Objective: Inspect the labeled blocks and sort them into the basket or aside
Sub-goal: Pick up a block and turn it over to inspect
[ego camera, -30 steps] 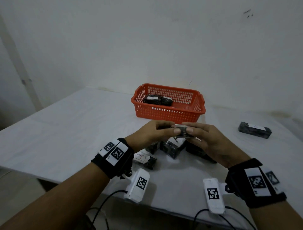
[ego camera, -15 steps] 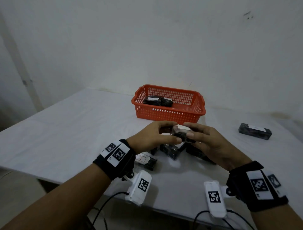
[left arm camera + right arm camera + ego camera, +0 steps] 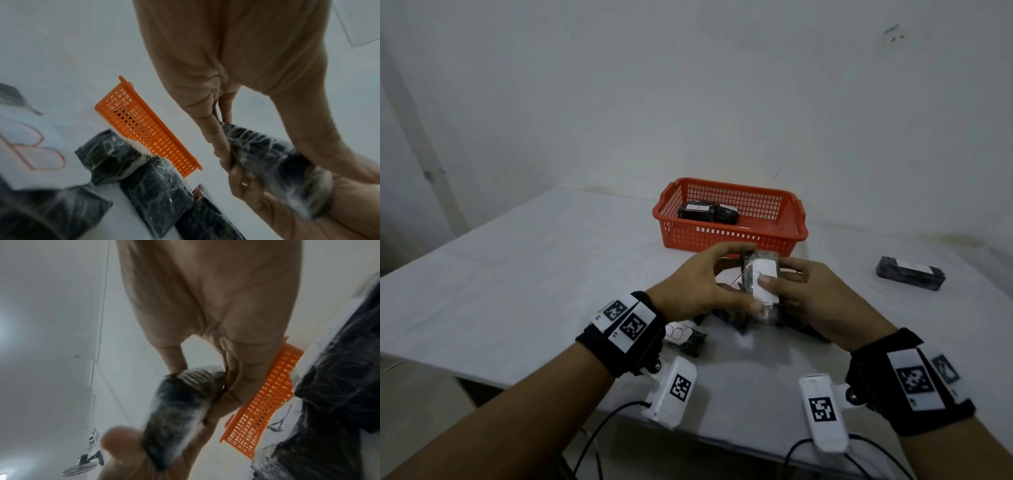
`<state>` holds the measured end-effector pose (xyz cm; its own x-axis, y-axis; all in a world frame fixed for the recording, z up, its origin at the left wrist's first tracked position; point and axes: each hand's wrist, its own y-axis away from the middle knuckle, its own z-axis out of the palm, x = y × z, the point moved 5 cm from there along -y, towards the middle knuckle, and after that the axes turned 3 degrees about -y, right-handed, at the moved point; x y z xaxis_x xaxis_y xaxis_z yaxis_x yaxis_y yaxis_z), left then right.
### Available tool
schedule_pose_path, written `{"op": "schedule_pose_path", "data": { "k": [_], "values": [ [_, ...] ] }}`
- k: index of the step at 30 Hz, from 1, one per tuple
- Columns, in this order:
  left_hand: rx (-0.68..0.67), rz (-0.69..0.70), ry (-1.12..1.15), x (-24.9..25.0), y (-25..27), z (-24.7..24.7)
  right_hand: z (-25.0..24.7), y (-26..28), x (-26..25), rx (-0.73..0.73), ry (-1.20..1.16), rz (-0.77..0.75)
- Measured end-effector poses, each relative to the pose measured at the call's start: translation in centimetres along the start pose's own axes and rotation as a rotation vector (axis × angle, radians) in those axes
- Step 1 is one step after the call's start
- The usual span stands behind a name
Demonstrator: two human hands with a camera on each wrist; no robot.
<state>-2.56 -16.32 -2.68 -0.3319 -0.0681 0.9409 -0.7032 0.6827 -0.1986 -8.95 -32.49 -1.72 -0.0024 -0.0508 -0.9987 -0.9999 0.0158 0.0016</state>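
Observation:
Both hands hold one black plastic-wrapped block point(image 3: 760, 286) above the table, its white label facing up toward me. My left hand point(image 3: 702, 284) grips its left side with curled fingers; my right hand point(image 3: 801, 294) grips the right side, thumb on the label. The same block point(image 3: 267, 155) fills the left wrist view and shows blurred in the right wrist view point(image 3: 180, 404). The orange basket point(image 3: 784, 233) stands just behind the hands with two wrapped blocks point(image 3: 707, 212) inside. Several more blocks point(image 3: 156, 191) lie under the hands, one labeled B point(image 3: 681, 335).
One labeled block point(image 3: 909, 273) lies alone at the right of the white table point(image 3: 524, 274). The table's near edge runs below my wrists, with cables hanging off it. A white wall stands close behind the basket.
The held block has been turned from lying crosswise between the fingertips to lengthwise, so its white label now faces up. Both hands stayed in front of the basket.

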Motion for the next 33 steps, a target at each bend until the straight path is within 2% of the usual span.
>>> {"op": "schedule_pose_path", "data": {
  "k": [3,6,9,13,16,19,22,23,29,33],
  "values": [
    [0.155,0.044,-0.009,0.3,-0.1,-0.3,-0.4,0.1,0.2,0.021,0.073,-0.055],
    [0.226,0.117,-0.009,1.1,-0.3,-0.7,-0.7,0.0,0.2,0.071,0.127,-0.09],
    [0.253,0.182,-0.019,1.7,-0.4,-1.1,-0.8,0.1,-0.1,0.057,0.046,-0.039],
    [0.216,0.262,-0.023,2.5,-0.3,-0.5,-0.9,0.5,-0.2,0.031,0.004,0.088],
    [0.182,0.298,-0.005,3.0,-0.1,-0.1,-1.1,0.8,-0.3,0.03,-0.03,0.085],
    [0.146,0.211,-0.063,2.6,-0.2,0.0,-1.2,0.8,-0.6,0.011,0.002,0.033],
    [0.002,-0.037,-0.055,1.3,-0.4,0.6,-1.0,1.1,-0.9,-0.008,0.021,-0.003],
    [-0.052,-0.082,-0.024,1.1,-0.4,0.9,-1.0,1.1,-1.0,-0.015,0.038,-0.01],
    [-0.009,-0.045,0.005,0.8,-0.5,0.9,-0.4,1.4,-0.9,-0.099,0.081,-0.013],
    [-0.118,-0.069,0.063,0.6,-0.3,1.4,-0.9,1.3,-1.0,-0.07,0.053,-0.029]
  ]
}}
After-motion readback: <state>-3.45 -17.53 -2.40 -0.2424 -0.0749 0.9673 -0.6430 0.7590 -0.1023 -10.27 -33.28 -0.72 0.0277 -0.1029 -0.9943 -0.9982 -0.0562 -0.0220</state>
